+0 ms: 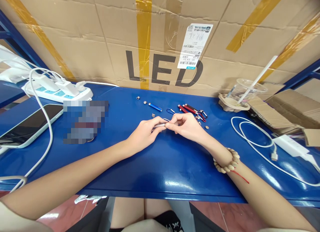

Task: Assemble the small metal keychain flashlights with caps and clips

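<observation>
Over the middle of the blue table, my left hand (146, 131) pinches a slim silver metal tube (159, 125) between thumb and fingers. My right hand (186, 126) closes on the tube's right end, its fingertips meeting those of the left. Whatever sits at that end is mostly hidden by the fingers. Just beyond the hands lie a blue metal tube (155, 107), a blue clip (171, 111) and a small coppery piece (153, 115). Behind my right hand are red tubes (189, 109) with clips, a black tube (192, 107), and a small round disc (207, 127).
A large cardboard box (115, 32) stands along the back. To the left are a power strip (85, 94), a phone (30, 125) and a blurred-out item (86, 122). On the right sit a plastic cup (250, 88), a white cable (241, 132) and cardboard pieces (270, 115).
</observation>
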A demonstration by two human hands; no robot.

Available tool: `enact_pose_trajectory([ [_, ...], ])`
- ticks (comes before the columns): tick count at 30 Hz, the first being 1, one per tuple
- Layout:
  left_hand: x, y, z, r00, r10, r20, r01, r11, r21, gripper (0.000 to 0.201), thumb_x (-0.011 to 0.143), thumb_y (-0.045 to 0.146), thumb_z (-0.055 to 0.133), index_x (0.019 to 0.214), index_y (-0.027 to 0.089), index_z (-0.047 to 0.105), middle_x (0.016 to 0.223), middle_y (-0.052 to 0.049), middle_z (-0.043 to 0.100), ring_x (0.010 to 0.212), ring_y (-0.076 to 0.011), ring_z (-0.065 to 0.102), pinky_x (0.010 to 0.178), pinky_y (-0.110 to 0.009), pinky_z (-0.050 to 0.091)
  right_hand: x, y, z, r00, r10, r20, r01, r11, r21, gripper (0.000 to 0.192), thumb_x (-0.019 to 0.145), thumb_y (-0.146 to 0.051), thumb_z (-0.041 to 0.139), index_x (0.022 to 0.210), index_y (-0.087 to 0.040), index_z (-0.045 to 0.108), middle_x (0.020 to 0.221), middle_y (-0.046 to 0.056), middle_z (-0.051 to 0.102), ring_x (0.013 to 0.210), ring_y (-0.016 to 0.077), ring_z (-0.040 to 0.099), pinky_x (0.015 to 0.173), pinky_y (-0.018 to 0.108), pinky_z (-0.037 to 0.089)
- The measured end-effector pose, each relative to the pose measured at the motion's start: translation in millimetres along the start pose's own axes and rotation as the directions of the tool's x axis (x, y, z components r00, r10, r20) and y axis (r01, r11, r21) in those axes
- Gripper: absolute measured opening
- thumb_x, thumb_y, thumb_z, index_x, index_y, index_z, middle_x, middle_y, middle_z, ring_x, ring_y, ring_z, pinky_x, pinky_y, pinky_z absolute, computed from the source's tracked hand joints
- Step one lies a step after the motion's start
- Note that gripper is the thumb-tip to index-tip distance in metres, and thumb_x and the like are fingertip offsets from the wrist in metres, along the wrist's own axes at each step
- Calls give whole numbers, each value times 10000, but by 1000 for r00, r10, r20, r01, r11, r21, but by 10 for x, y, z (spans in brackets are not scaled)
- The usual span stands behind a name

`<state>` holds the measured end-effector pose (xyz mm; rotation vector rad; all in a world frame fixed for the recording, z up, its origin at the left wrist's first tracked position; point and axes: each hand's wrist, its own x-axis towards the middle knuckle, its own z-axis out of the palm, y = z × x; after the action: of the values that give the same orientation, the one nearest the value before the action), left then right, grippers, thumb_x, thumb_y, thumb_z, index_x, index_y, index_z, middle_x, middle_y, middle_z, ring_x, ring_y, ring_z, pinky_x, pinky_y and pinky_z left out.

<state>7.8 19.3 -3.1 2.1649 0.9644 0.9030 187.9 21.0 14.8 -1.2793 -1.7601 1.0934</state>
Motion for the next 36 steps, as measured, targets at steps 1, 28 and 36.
enact_pose_trajectory([
  [1, -1, -2, 1, 1000, -4, 2, 4, 1000, -2, 206, 886, 278, 465, 1005, 192, 610, 925, -10, 709, 781, -133, 660, 728, -208, 502, 0, 0, 0, 1000, -7, -4, 7, 1000, -7, 398, 585, -503, 733, 571, -146, 557, 500, -23, 531, 420, 63, 412, 407, 210, 297],
  [28, 36, 70, -36, 997, -68, -24, 67, 997, -40, 169, 909, 280, 381, 932, 180, 515, 644, 38, 548, 605, -99, 517, 636, -200, 418, -5, 11, -65, 890, -440, -121, 401, 881, -253, 153, 767, -333, 662, 835, -212, 727, 826, 31, 603, 530, 80, 509, 507, 244, 465],
  [36, 15, 56, -43, 998, -51, 43, 53, 997, -60, 158, 915, 299, 379, 815, 190, 435, 654, 44, 577, 610, -88, 530, 649, -197, 422, 2, 33, -61, 910, -408, -67, 405, 913, -60, 238, 744, -406, 676, 672, -180, 692, 793, 15, 562, 474, 56, 504, 455, 242, 459],
])
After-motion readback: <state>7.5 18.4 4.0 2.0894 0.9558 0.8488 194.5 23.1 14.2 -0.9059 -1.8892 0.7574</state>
